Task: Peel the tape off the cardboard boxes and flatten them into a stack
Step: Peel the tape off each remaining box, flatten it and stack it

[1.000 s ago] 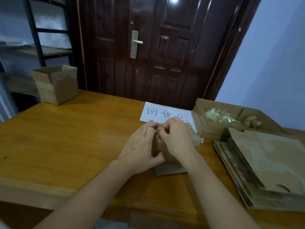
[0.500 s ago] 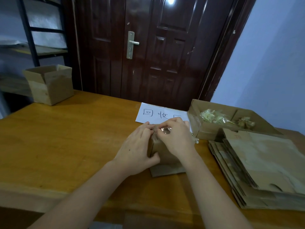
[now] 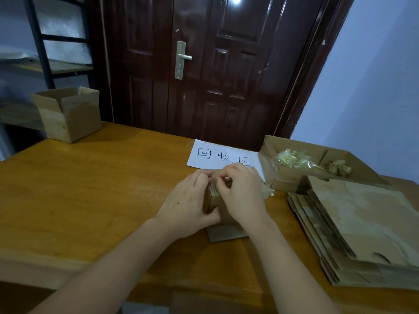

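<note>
- I have the small brown cardboard box (image 3: 216, 206) standing on the orange-brown wooden table (image 3: 95, 191), directly in front of me, with one lower flap splayed out flat toward me.
- My left hand (image 3: 189, 208) wraps the box's left side, thumb curled across the near face; I judge it is there to brace the box against the pull.
- My right hand (image 3: 243, 196) lies over the top of the box, fingertips bunched at the upper left edge where they seem to pinch the clear tape strip (image 3: 264, 188). The exact pinch is blurred, so I cannot be sure.
- A crinkled length of that tape hangs loose off the box's right side, just beyond my right hand.
- The box sits between my two hands, touching both.
- The pile of flattened brown cardboard sheets (image 3: 362, 225) lies near on my right, handy for adding this one.
- Behind it, an open shallow cardboard tray (image 3: 269, 155) holds wads of peeled tape, presumably where this strip goes.
- Another upright open cardboard box (image 3: 68, 114) waits well apart at the far left.
</note>
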The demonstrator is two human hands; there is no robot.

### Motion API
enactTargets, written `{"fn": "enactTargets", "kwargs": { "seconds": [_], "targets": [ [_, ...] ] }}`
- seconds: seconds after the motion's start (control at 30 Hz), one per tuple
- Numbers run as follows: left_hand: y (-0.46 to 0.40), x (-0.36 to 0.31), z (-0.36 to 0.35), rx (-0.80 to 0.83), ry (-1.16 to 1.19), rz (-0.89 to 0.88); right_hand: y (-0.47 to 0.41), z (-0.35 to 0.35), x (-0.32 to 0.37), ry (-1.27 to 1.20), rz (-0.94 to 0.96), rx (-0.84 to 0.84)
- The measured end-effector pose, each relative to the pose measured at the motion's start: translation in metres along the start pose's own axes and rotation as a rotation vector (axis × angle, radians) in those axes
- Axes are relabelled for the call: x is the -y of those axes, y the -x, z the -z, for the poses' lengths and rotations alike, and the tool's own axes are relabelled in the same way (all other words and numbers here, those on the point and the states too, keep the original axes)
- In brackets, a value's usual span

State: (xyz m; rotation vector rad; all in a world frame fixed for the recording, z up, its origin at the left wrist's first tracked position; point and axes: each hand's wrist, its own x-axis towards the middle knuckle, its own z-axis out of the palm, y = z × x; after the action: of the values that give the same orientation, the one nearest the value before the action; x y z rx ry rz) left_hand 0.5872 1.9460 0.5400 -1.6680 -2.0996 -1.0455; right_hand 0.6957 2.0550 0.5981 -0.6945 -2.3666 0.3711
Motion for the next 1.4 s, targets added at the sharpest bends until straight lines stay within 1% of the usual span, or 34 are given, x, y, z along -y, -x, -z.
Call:
{"fn": "enactTargets", "kwargs": {
  "seconds": [0.07, 0.13, 0.2, 0.27, 0.4, 0.47, 0.53, 0.6, 0.77, 0.83, 0.93, 1.03, 1.1, 1.17, 1.2, 1.23, 1.33, 1.4],
  "targets": [
    [0.0, 0.0, 0.0, -0.003, -0.002, -0.003, -0.005, 0.005, -0.003, -0.136, -0.054, 0.094],
    [0.0, -0.001, -0.001, -0.003, -0.001, -0.001, -0.01, 0.01, -0.008, -0.22, -0.105, 0.123],
    [0.0, -0.001, -0.002, -0.008, 0.015, -0.002, -0.012, 0.012, -0.011, -0.198, -0.146, 0.094],
    [0.001, -0.001, -0.003, -0.018, 0.033, -0.001, -0.012, 0.011, -0.012, -0.186, -0.173, 0.115],
    [0.002, -0.003, -0.005, -0.03, 0.043, 0.002, -0.011, 0.011, -0.008, -0.22, -0.162, 0.126],
    [0.001, -0.002, -0.005, -0.022, 0.024, 0.004, -0.012, 0.009, -0.005, -0.18, -0.164, 0.123],
    [0.001, -0.001, -0.005, -0.013, -0.02, 0.011, -0.012, 0.007, -0.003, -0.106, -0.184, 0.089],
    [-0.002, 0.0, -0.003, -0.015, -0.081, 0.005, -0.012, 0.007, -0.005, -0.088, -0.189, 0.037],
    [-0.012, -0.005, 0.0, 0.018, -0.13, 0.0, -0.005, 0.014, -0.008, 0.032, -0.086, -0.057],
    [-0.011, -0.007, -0.001, 0.019, -0.136, 0.002, -0.003, 0.015, -0.009, 0.081, -0.03, -0.069],
    [-0.008, -0.009, -0.004, 0.034, -0.112, 0.015, -0.004, 0.015, -0.012, 0.106, 0.031, -0.048],
    [-0.009, -0.01, -0.005, 0.03, -0.073, 0.01, -0.005, 0.013, -0.012, 0.075, 0.07, 0.07],
    [-0.009, -0.01, -0.005, 0.029, -0.052, 0.009, -0.005, 0.014, -0.013, -0.004, 0.034, 0.131],
    [-0.007, -0.01, -0.005, 0.022, -0.045, 0.014, -0.006, 0.016, -0.014, -0.102, -0.032, 0.152],
    [-0.007, -0.01, -0.006, 0.019, -0.044, 0.018, -0.007, 0.016, -0.014, -0.113, -0.062, 0.147],
    [-0.007, -0.01, -0.006, 0.019, -0.044, 0.022, -0.008, 0.016, -0.013, -0.077, -0.086, 0.131],
    [-0.007, -0.01, -0.007, 0.029, -0.044, 0.033, -0.006, 0.015, -0.01, 0.141, -0.125, 0.055],
    [-0.007, -0.009, -0.006, 0.031, -0.049, 0.032, -0.005, 0.014, -0.007, 0.145, -0.107, 0.048]
  ]
}}
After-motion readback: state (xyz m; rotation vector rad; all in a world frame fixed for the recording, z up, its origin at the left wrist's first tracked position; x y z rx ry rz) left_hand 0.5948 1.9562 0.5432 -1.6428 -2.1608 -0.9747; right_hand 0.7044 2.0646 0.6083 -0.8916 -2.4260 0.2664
